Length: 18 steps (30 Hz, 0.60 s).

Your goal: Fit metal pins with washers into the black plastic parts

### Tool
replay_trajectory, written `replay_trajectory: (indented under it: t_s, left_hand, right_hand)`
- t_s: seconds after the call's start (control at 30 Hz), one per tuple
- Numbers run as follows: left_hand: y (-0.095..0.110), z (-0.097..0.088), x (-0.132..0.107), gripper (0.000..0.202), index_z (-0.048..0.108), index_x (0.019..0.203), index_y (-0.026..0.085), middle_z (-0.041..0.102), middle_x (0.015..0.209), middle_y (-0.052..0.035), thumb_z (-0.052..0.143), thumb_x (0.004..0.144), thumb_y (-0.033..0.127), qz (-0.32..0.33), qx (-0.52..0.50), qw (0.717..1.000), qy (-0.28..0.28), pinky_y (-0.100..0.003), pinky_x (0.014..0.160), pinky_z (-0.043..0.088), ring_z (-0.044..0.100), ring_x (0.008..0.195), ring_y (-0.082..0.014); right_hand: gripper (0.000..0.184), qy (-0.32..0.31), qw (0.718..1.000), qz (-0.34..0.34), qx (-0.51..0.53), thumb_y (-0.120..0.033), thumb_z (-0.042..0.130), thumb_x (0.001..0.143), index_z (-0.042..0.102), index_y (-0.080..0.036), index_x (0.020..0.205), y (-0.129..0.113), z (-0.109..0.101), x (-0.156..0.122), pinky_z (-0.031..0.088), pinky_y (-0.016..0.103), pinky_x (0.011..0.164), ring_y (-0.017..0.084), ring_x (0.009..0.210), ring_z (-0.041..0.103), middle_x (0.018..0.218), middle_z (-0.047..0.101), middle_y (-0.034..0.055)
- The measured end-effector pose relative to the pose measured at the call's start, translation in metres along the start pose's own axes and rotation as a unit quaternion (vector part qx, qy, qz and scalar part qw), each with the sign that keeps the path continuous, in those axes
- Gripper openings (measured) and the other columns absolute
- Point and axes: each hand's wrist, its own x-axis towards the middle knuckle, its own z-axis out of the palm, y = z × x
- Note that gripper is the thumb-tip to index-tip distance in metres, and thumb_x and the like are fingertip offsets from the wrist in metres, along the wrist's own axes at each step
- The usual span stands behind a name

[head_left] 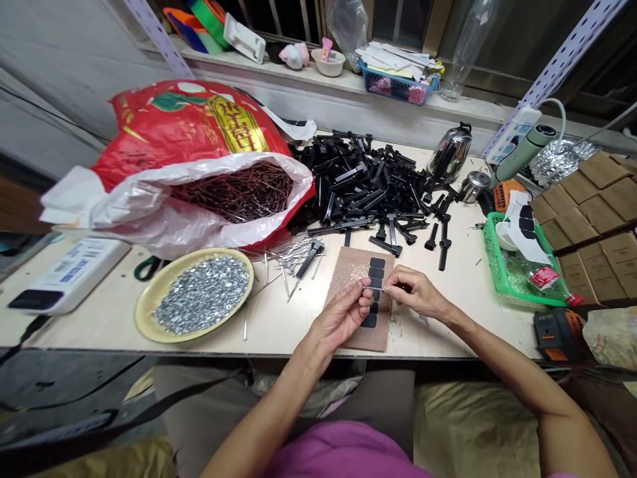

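Both hands meet above a brown board (348, 269) at the table's front edge. My left hand (346, 313) is closed, and its fingertips pinch one end of a thin metal pin (375, 288). At the pin's other end, my right hand (414, 290) grips with thumb and fingers. Under them, a column of black rounded-square pads (377, 263) lies on the board, partly hidden by my fingers. Loose metal pins (279, 255) are scattered left of the board, with a black plastic part on a pin (309, 259) among them. A yellow bowl (144, 312) holds many small metal pieces (202, 295).
Behind the board lies a large pile of black plastic parts (368, 179). A red bag (164, 133) full of thin rods (239, 192) stands back left. On the right are a green basket (492, 259), cardboard boxes (602, 206) and a power tool (560, 335).
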Motion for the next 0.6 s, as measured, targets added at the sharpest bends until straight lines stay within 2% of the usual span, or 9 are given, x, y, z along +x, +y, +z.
replay_trajectory:
  t_s: [0.1,0.2,0.27,0.37,0.47,0.53,0.6]
  left_hand:
    - [0.000,0.006,-0.002,0.017,0.059,0.071,0.010,0.046,0.060,0.0028,0.053,0.087,0.005,-0.024,-0.008,1.000,0.013,-0.007,0.042,0.040,0.045,0.044,0.0007]
    - [0.002,0.011,-0.006,0.021,0.055,0.073,0.012,0.044,0.064,0.0029,0.045,0.090,0.005,-0.052,-0.008,0.998,0.016,-0.005,0.042,0.038,0.043,0.044,0.0021]
    - [0.005,0.013,-0.007,0.021,0.055,0.074,0.012,0.042,0.065,0.0031,0.044,0.091,0.005,-0.072,0.005,0.997,0.014,-0.004,0.042,0.037,0.043,0.044,0.0026]
    - [0.006,0.011,-0.007,0.018,0.056,0.074,0.012,0.043,0.063,0.0035,0.049,0.088,0.004,-0.086,0.042,0.995,0.022,-0.003,0.041,0.037,0.043,0.044,0.0026]
    - [0.004,0.005,-0.003,0.011,0.059,0.072,0.010,0.048,0.058,0.0039,0.060,0.081,0.004,-0.025,0.094,0.995,0.038,-0.006,0.041,0.040,0.044,0.043,0.0010]
    - [0.000,0.002,0.000,0.008,0.062,0.072,0.009,0.053,0.056,0.0031,0.069,0.074,0.007,0.045,0.130,0.990,0.038,-0.010,0.041,0.043,0.045,0.042,-0.0009]
    - [-0.002,0.000,0.004,0.012,0.064,0.073,0.008,0.056,0.056,0.0021,0.075,0.069,0.010,0.086,0.156,0.983,0.034,-0.012,0.041,0.043,0.046,0.042,-0.0020]
  right_hand:
    - [0.027,0.028,0.999,-0.028,-0.012,-0.036,0.051,0.091,0.058,-0.017,0.073,0.001,0.003,-0.004,0.047,0.025,0.063,0.012,0.067,0.055,0.073,0.059,0.0017]
    - [0.025,0.062,0.993,-0.063,-0.083,-0.032,0.047,0.093,0.059,-0.018,0.076,0.001,0.003,-0.010,0.047,0.024,0.062,0.012,0.067,0.056,0.075,0.061,0.0025]
    - [0.024,0.075,0.980,-0.091,-0.161,-0.029,0.044,0.095,0.060,-0.018,0.081,-0.001,0.003,-0.016,0.046,0.023,0.061,0.012,0.069,0.057,0.078,0.062,0.0038]
    - [0.026,0.082,0.943,-0.125,-0.297,-0.023,0.040,0.096,0.062,-0.018,0.084,-0.007,0.004,-0.024,0.044,0.023,0.062,0.012,0.070,0.059,0.081,0.064,0.0051]
    - [0.028,0.097,0.922,-0.115,-0.356,-0.021,0.039,0.096,0.062,-0.017,0.082,-0.012,0.011,-0.030,0.043,0.022,0.061,0.012,0.068,0.058,0.078,0.063,0.0047]
    - [0.027,0.099,0.933,-0.077,-0.337,-0.022,0.038,0.097,0.061,-0.017,0.083,-0.013,0.017,-0.033,0.043,0.021,0.058,0.011,0.066,0.058,0.078,0.062,0.0038]
    - [0.025,0.092,0.945,-0.028,-0.314,-0.023,0.039,0.096,0.061,-0.017,0.086,-0.012,0.023,-0.033,0.043,0.020,0.056,0.010,0.067,0.059,0.081,0.062,0.0033]
